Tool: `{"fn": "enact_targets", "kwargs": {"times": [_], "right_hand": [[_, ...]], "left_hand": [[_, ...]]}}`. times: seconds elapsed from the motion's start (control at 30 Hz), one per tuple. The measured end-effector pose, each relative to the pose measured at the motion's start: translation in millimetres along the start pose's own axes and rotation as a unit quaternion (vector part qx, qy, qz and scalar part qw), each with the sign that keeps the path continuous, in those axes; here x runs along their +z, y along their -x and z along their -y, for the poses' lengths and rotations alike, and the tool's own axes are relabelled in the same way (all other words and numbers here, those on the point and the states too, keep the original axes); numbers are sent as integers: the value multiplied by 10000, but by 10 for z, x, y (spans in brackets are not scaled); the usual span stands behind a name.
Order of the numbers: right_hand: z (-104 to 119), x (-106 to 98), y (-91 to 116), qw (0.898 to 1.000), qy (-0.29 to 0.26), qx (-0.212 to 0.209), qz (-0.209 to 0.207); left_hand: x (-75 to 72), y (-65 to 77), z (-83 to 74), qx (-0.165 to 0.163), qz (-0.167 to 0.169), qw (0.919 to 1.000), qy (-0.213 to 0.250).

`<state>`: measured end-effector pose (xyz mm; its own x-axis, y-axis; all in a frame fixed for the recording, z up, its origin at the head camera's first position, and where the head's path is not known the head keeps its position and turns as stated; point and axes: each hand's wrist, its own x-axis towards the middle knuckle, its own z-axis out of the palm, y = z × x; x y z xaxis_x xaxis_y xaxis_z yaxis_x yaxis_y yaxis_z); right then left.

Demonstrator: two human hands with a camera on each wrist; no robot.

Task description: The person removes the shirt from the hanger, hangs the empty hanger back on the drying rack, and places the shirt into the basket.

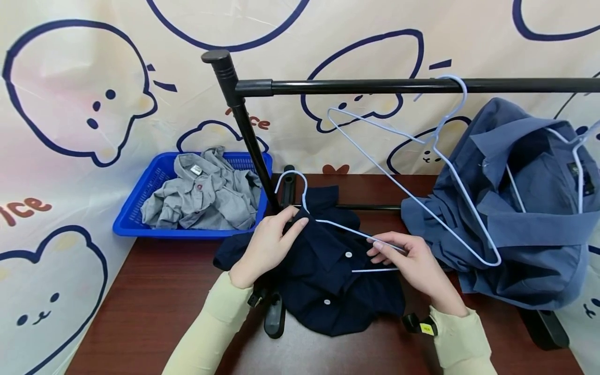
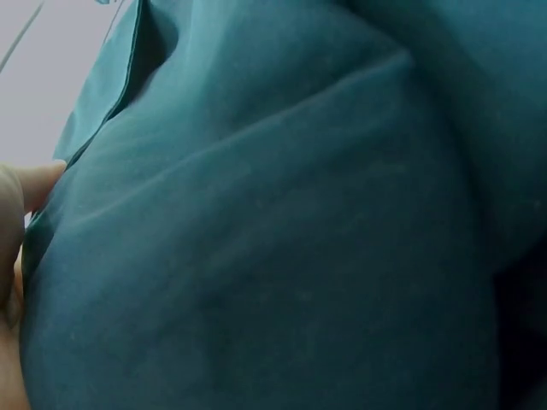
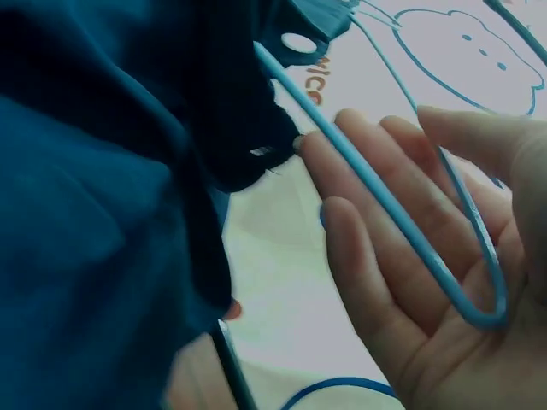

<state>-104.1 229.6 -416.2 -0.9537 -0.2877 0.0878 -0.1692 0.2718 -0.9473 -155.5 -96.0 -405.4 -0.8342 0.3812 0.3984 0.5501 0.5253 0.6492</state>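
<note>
Clock hours read from the middle of the dark shirt [image 1: 304,291], 12 pointing away from the person. Shirt lies bunched on the table [image 1: 122,312], collar toward 12, two white buttons showing.

Right hand [image 1: 414,260], near 3: fingers narrow, holding one end of the hanger [image 3: 376,184]. Thumb on the upper wire, fingers behind; in the right wrist view the bent end sits in the palm, fingers loosely curved rather than clenched.

Left hand [image 1: 272,237], at 11: thumb and fingers pinch the shirt by the collar, close to the base of the hanger's hook. Left wrist view is mostly blurred cloth, thumb tip at its edge; cannot tell whether the hidden fingertips also touch wire.

Hanger: hook clear of the collar toward 12; held end outside the shirt front, lower bar running in under the cloth; opposite end hidden.

Judgement: step in hand is fitting the hanger into the shirt, perhaps half done. Next move seems to call for tucking the held end under the 3 o'clock shoulder, left hand steadying the collar.

Farther out: basket [image 1: 126,224] at 10, grey garment [image 1: 201,192] inside. Rack [image 1: 337,87]: post between 11 and 12, rail across 12 to 2. Bare hanger [image 1: 436,136] on the rail toward 2; blue garment [image 1: 539,229] between 2 and 3. Patterned sheet [image 1: 47,182] behind.
</note>
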Motion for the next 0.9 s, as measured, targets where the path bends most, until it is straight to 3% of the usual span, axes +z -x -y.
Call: {"fn": "enact_targets", "kwargs": {"times": [0.13,0.4,0.9], "right_hand": [[-35,60,-2,9998,-138,-42,-134],[-56,17,45,9990,75,138,-411],[-129,-308,181,9970,316,112,-696]], "left_hand": [[10,-6,-10,-31,2,10000,-2],[19,-25,-39,-62,191,9997,143],[11,9,6,-170,372,9991,97]]}}
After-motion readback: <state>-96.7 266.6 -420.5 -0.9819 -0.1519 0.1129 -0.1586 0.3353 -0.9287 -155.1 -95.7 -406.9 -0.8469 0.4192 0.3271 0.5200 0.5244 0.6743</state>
